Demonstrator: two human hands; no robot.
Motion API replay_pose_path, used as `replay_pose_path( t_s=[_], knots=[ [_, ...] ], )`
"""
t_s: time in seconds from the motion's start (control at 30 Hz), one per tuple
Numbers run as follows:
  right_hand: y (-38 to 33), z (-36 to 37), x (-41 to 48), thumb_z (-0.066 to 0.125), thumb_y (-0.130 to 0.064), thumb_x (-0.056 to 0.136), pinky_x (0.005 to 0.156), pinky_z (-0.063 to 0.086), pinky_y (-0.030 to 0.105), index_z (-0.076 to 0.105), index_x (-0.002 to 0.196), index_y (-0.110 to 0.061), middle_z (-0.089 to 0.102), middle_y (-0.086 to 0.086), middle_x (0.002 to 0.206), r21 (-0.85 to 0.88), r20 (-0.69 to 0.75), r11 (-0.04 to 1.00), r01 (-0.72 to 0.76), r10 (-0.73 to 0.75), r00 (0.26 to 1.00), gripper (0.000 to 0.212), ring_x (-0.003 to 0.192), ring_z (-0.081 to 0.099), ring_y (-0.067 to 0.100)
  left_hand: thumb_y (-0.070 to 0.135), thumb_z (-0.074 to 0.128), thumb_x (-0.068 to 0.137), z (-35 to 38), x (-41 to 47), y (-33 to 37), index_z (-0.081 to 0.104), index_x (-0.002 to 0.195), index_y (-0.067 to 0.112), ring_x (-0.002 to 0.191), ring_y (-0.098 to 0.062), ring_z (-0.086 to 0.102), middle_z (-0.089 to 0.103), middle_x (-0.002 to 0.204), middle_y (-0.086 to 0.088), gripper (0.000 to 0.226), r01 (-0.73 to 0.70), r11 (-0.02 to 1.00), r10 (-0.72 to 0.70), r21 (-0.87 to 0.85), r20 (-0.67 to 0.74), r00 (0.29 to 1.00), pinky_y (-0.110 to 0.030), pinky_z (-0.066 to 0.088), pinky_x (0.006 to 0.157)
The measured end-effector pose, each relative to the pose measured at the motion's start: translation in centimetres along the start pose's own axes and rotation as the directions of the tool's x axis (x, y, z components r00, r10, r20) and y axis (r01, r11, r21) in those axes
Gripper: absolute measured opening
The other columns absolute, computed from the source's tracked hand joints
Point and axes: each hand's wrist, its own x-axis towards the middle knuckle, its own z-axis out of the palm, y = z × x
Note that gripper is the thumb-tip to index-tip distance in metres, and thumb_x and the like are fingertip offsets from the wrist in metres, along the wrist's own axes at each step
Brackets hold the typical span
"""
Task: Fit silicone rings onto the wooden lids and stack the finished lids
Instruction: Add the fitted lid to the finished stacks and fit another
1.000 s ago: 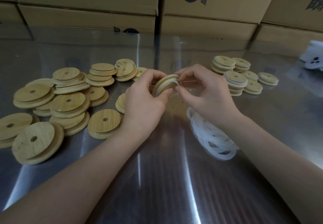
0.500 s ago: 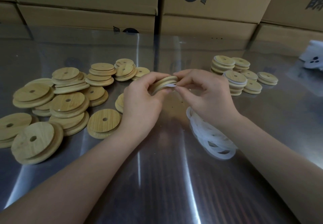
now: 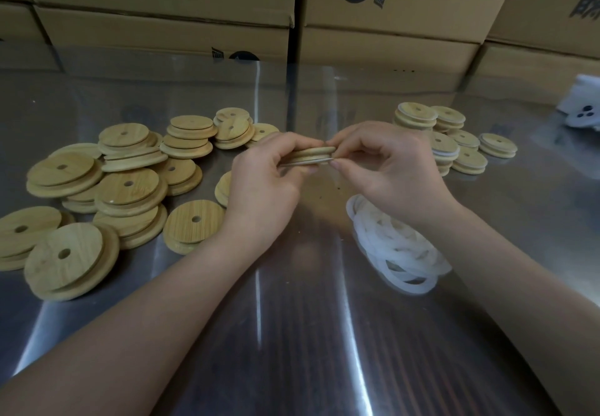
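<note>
Both hands hold one round wooden lid (image 3: 313, 155) edge-on above the middle of the steel table. My left hand (image 3: 264, 185) grips its left side. My right hand (image 3: 383, 168) pinches its right edge, where a thin white silicone ring (image 3: 319, 161) shows along the lid's rim. A loose heap of bare wooden lids (image 3: 126, 188) with centre holes lies to the left. White silicone rings (image 3: 396, 250) are piled under my right wrist. Short stacks of ringed lids (image 3: 448, 139) stand at the back right.
The shiny steel table (image 3: 292, 334) reflects light in the foreground. Cardboard boxes (image 3: 389, 13) form a wall along the table's far edge. A white object (image 3: 581, 110) with dark dots sits at the far right edge.
The lid has tipped from tilted toward flat, edge-on, between my hands. My right fingers have shifted along its rim with the ring.
</note>
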Motion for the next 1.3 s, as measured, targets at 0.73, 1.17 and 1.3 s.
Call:
replay_pose_path(
  t_s=[0.73, 1.17, 1.3],
  knots=[
    [0.1, 0.2, -0.1, 0.073, 0.000, 0.083, 0.081, 0.056, 0.030, 0.070, 0.085, 0.001, 0.071, 0.010, 0.091, -0.005, 0.006, 0.999, -0.042, 0.042, 0.999, 0.004, 0.088, 0.068, 0.019, 0.010, 0.073, 0.084, 0.1, -0.2, 0.4, 0.067, 0.096, 0.031, 0.090, -0.004, 0.063, 0.068, 0.089, 0.016, 0.025, 0.102, 0.994, -0.102, -0.048, 0.009, 0.995, -0.026, 0.052, 0.084],
    [0.5, 0.5, -0.3, 0.072, -0.001, 0.083, 0.082, 0.058, 0.037, 0.069, 0.092, 0.001, 0.071, 0.011, 0.095, 0.035, -0.034, 0.998, -0.046, 0.047, 0.998, 0.009, 0.091, 0.069, 0.020, 0.007, 0.069, 0.087, 0.3, -0.2, 0.7, 0.063, 0.094, 0.025, 0.090, -0.011, 0.066, 0.068, 0.093, 0.005, 0.021, 0.215, 0.952, -0.215, -0.219, 0.024, 0.976, -0.034, 0.056, 0.085],
    [0.7, 0.7, -0.4, 0.072, 0.000, 0.083, 0.081, 0.058, 0.036, 0.072, 0.090, 0.001, 0.073, 0.010, 0.093, 0.044, -0.053, 0.999, 0.000, 0.002, 0.999, 0.007, 0.091, 0.070, 0.019, 0.004, 0.071, 0.086, 0.3, -0.3, 0.8, 0.061, 0.095, 0.020, 0.091, -0.011, 0.066, 0.067, 0.093, 0.004, 0.021, 0.218, 0.944, -0.208, -0.249, 0.066, 0.976, -0.031, 0.056, 0.084]
  ],
)
